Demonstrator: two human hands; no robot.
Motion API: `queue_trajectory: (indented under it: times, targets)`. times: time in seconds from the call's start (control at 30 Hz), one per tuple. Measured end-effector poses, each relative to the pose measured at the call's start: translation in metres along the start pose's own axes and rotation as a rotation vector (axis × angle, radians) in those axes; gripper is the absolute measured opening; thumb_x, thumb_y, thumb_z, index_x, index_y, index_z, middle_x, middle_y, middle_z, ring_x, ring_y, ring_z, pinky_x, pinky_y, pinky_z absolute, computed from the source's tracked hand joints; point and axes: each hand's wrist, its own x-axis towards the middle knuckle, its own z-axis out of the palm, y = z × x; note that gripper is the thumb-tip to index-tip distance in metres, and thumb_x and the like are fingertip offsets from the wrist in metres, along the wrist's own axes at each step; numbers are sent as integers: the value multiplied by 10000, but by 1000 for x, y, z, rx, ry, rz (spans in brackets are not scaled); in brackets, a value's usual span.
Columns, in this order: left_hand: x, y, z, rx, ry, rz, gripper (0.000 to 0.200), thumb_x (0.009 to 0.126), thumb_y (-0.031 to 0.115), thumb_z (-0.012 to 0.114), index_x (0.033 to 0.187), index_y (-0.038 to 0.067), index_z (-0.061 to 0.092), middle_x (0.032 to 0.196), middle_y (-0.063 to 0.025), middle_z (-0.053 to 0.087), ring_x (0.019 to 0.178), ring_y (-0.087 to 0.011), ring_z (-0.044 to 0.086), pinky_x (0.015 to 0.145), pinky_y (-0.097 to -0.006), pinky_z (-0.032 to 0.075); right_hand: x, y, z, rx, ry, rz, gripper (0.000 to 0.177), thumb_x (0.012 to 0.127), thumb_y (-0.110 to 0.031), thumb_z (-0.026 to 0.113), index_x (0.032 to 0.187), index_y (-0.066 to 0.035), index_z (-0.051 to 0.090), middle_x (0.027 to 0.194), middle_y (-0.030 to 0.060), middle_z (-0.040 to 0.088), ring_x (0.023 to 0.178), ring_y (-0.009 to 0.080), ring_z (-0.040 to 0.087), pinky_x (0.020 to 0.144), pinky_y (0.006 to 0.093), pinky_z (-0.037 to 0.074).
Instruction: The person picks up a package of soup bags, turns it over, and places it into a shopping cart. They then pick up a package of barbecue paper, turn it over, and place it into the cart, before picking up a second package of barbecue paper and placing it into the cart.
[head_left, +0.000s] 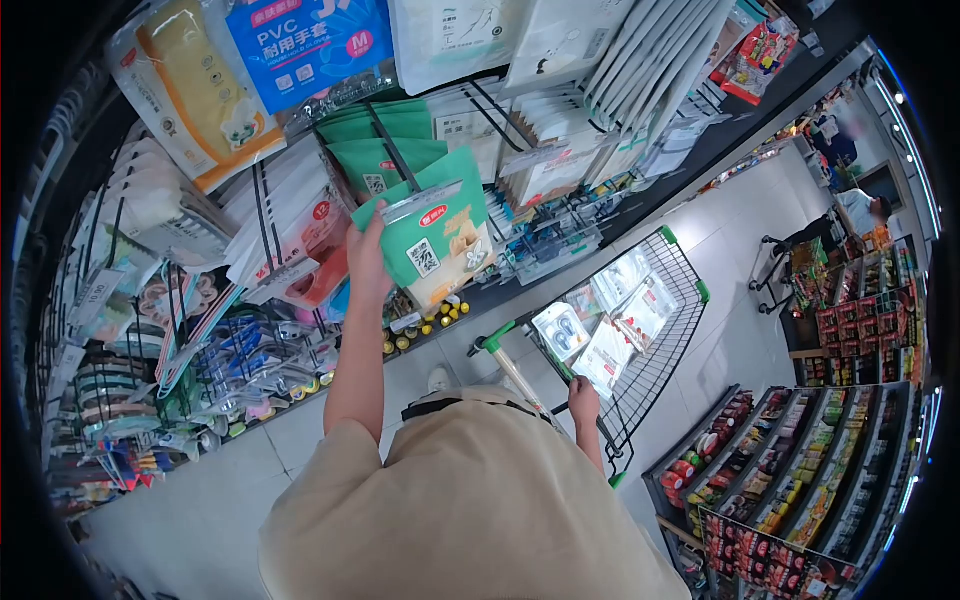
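My left hand (pixel 367 250) is raised to the rack and closed on the edge of a green packet (pixel 440 240) with a red logo, printed with Chinese characters for soup bag. The packet is at the end of a hanging hook, with a clear tag holder across its top. Behind it hang more green packets (pixel 385 150). Down to the right, my right hand (pixel 583 402) is closed at the near edge of a wire shopping cart (pixel 668 330). Its fingers are partly hidden. A white packet (pixel 605 357) lies in the cart just beside that hand.
Glove packages (pixel 310 45) hang above my left hand, and pink-and-white packets (pixel 300 205) hang to its left. Across the aisle floor (pixel 720 250) stand stocked shelves (pixel 790 470). A person (pixel 858 212) is near another cart (pixel 775 270) at the far right.
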Motion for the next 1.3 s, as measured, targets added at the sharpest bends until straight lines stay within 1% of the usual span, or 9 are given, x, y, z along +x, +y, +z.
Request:
queue_trajectory:
  times: [0.1, 0.13, 0.33, 0.43, 0.63, 0.87, 0.97, 1.0, 1.3]
  targets:
    - [2, 7, 5, 44, -5, 22, 344, 969, 209, 593, 1190, -50, 546, 1103, -136, 623, 997, -199, 622, 852, -335, 511, 3, 6, 5, 4, 5, -9, 318, 929, -325, 508, 1084, -102, 672, 945, 200, 696, 890, 402, 665, 785, 494, 519]
    - [4, 7, 4, 45, -1, 18, 344, 969, 209, 593, 1190, -50, 546, 1103, -136, 623, 997, -199, 622, 852, -335, 511, 3, 4, 4, 15, 5, 6, 306, 929, -277, 525, 1060, -49, 681, 945, 205, 694, 906, 392, 665, 788, 457, 519]
    - [11, 8, 1, 30, -44, 40, 373, 950, 248, 635, 1154, -57, 571, 1094, -126, 636, 968, -190, 632, 821, -322, 517, 2, -4, 0, -5, 13, 35, 310, 914, -284, 526, 1046, -61, 696, 939, 228, 686, 896, 401, 665, 795, 456, 517]
    - [14, 8, -2, 15, -32, 1, 386, 946, 257, 642, 1160, -57, 573, 1102, -127, 639, 973, -188, 633, 833, -318, 512, 2, 2, 4, -19, 11, 24, 333, 927, -323, 485, 1076, -99, 682, 941, 211, 692, 881, 412, 661, 789, 498, 513]
    - [18, 7, -5, 41, -13, -31, 407, 939, 271, 653, 1170, -55, 572, 1120, -129, 640, 986, -191, 631, 855, -319, 503, -1, -12, -2, -1, 66, 79, 289, 901, -264, 523, 1008, -72, 710, 876, 233, 684, 857, 406, 668, 763, 464, 517]
    - [34, 3, -13, 53, -56, -15, 443, 922, 281, 675, 1195, -49, 559, 1158, -128, 629, 1032, -193, 614, 890, -323, 488, -3, -14, 0, -40, 129, 135, 274, 872, -261, 552, 1012, -87, 712, 881, 196, 698, 840, 372, 681, 754, 439, 530]
    - [39, 2, -17, 47, -77, -20, 440, 921, 273, 677, 1205, -43, 559, 1175, -120, 624, 1053, -188, 604, 911, -321, 474, -2, -12, 3, -70, 150, 156, 274, 870, -259, 554, 1008, -82, 711, 883, 193, 700, 843, 369, 681, 758, 437, 531]
    - [41, 2, -17, 38, -82, -16, 437, 922, 268, 676, 1210, -39, 559, 1182, -113, 623, 1066, -184, 598, 925, -320, 465, -3, -11, 4, -51, 172, 129, 267, 886, -277, 538, 1001, -103, 704, 873, 206, 695, 829, 397, 674, 737, 488, 530]
    - [49, -4, -28, 29, -128, -27, 405, 951, 257, 637, 1231, -25, 560, 1225, -82, 607, 1100, -170, 578, 957, -312, 439, -4, -16, 4, -39, 203, 211, 273, 863, -265, 555, 1005, -94, 714, 883, 191, 702, 844, 376, 680, 764, 446, 529]
